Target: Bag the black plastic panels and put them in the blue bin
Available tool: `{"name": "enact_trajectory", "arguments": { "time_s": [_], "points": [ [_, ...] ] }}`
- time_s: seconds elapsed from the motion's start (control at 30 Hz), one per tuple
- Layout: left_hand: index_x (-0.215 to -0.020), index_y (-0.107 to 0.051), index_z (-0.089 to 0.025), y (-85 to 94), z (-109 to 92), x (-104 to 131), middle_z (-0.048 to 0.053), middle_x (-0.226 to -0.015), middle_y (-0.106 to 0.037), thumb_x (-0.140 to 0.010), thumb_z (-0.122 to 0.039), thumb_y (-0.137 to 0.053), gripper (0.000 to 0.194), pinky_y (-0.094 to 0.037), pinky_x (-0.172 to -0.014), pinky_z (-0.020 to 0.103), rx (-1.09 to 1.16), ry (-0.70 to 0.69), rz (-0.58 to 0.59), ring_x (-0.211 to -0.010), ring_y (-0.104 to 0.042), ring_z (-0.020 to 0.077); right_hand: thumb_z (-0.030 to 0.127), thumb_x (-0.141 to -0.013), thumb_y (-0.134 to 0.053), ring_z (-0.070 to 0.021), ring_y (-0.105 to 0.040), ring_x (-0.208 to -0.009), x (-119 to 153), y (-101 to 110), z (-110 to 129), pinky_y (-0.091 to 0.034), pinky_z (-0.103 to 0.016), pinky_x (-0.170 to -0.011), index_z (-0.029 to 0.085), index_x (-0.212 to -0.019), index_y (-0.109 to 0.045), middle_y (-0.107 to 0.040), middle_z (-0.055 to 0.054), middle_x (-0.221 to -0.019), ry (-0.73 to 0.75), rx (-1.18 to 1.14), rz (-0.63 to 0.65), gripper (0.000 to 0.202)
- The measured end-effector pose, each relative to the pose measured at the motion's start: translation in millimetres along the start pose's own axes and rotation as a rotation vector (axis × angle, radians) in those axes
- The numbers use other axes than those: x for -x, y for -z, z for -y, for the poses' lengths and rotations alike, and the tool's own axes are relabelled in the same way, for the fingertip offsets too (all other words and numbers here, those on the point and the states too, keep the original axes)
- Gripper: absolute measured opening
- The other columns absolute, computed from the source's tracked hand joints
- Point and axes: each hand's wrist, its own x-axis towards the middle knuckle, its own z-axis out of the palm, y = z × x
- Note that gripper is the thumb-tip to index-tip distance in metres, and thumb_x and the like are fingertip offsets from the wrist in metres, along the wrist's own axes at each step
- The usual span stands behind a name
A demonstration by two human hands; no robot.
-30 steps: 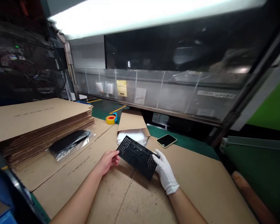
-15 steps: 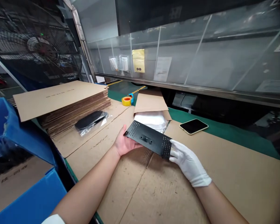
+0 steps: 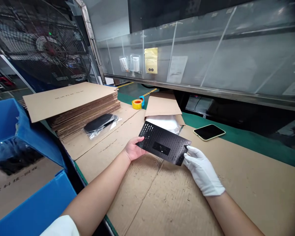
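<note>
Panel (image 3: pixel 163 141), thin, black, rectangular and pierced with rows of slots, is held tilted above brown cardboard sheeting (image 3: pixel 184 196), near an open brown cardboard carton (image 3: pixel 163 103) with white wrapped contents (image 3: pixel 163 122). Left hand (image 3: pixel 134 149), bare: thumb closed over the panel's left end, other fingers beneath and partly hidden. Right hand (image 3: pixel 198 165), in a white fabric glove (image 3: pixel 207 182): fingers drawn in, pinching the right end; contact of the lower fingers cannot be told. Judged risks: bare skin could leave prints on the dark face; smooth fabric could let the right end slip, scuffing a corner on the cardboard; a wide swing rightward could knock the black-screened, pale-yellow-cased phone (image 3: pixel 209 132); uneven twisting between the hands could bend the panel.
</note>
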Motion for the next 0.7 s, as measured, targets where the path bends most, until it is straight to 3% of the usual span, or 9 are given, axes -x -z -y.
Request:
{"name": "enact_trajectory", "arguments": {
  "time_s": [0.43,0.57,0.7],
  "points": [
    [-0.102,-0.065,-0.005,-0.9,0,-1,0.014,-0.101,-0.071,-0.073,-0.016,-0.053,0.033,-0.045,-0.092,0.045,0.029,-0.008,-0.042,-0.097,-0.064,0.0279,0.018,-0.055,-0.08,-0.0173,-0.067,-0.083,4,-2,6,-0.055,-0.028,-0.074,0.02,-0.09,-0.072,-0.073,-0.004,-0.09,-0.028,0.012,-0.013,0.036],
    [-0.1,-0.065,-0.005,-1.3,0,-2,0.015,-0.099,-0.071,-0.069,-0.014,-0.052,0.035,-0.045,-0.091,0.046,0.017,-0.001,-0.059,-0.095,-0.065,0.0286,0.005,-0.047,-0.067,-0.0174,-0.066,-0.083,9,-6,10,-0.054,-0.026,-0.07,0.02,-0.091,-0.073,-0.073,-0.004,-0.091,-0.027,0.015,-0.023,0.047],
    [-0.099,-0.064,-0.006,-0.4,0,-2,0.014,-0.099,-0.071,-0.063,-0.015,-0.052,0.04,-0.045,-0.09,0.047,0.018,-0.005,-0.03,-0.094,-0.064,0.0296,0.003,-0.044,-0.065,-0.0167,-0.065,-0.081,10,-6,10,-0.054,-0.026,-0.071,0.022,-0.09,-0.073,-0.073,-0.001,-0.087,-0.009,0.065,-0.056,0.05]
  ]
}}
